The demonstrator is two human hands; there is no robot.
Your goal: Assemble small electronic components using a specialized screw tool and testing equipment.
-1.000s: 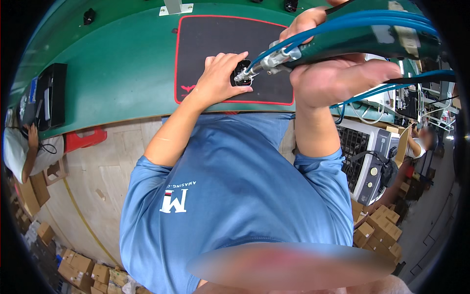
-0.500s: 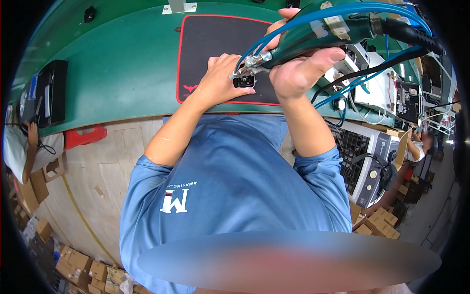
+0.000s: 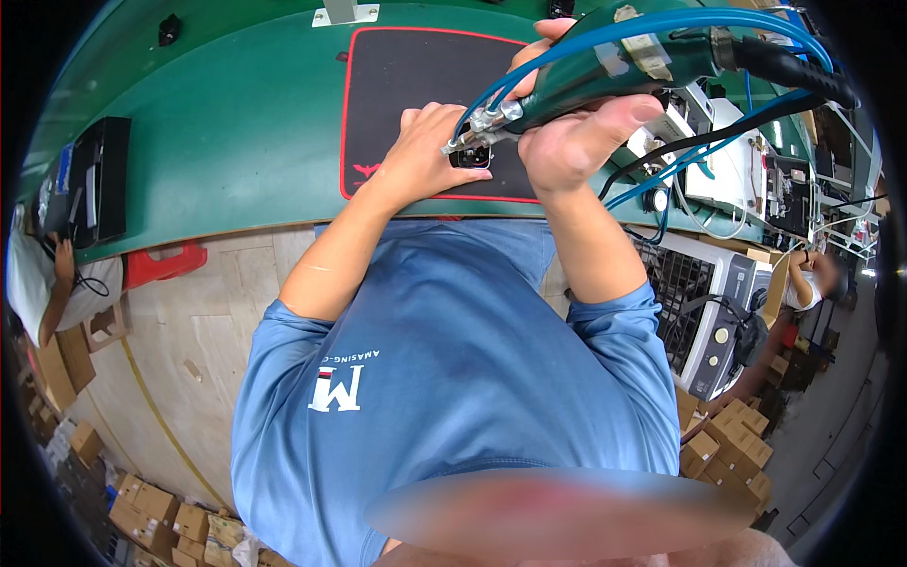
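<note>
The small black part (image 3: 476, 161) is held on the dark mat (image 3: 402, 80) by the left hand (image 3: 423, 156); its thumb is spread away from the fingers, along the near side. The green tool (image 3: 609, 71) is gripped by the right hand (image 3: 565, 156), with thumb stretched out and fingers curled around the far side. The metal tip (image 3: 452, 147) is already placed at the part, so the work is judged under way; how much is left cannot be told

From afar I see a glossy green tool (image 3: 586, 83), its shiny metal tip (image 3: 470, 138), smooth blue plastic tubes (image 3: 680, 19) and a matt black mat (image 3: 406, 80).
</note>
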